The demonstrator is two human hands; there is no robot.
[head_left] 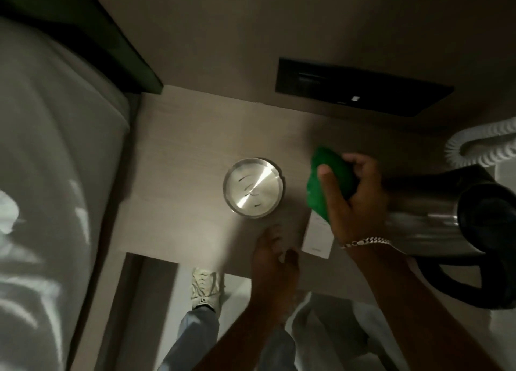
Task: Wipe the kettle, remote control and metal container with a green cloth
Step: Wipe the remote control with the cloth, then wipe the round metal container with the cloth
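A round metal container (254,188) with a shiny lid stands in the middle of the wooden bedside table (181,175). My right hand (353,200) grips a bunched green cloth (324,183) to the container's right, next to the steel kettle (435,225) with its black lid and handle at the right edge. My left hand (275,256) rests on the table's front edge with its fingers slightly apart and nothing in it. A white card (317,238) lies under the cloth hand. I cannot see a remote control.
A bed with white sheets (50,189) fills the left. A black panel (360,87) is set in the wall behind the table. A coiled white cord (474,147) lies at the back right. My shoe (205,288) stands on the floor below.
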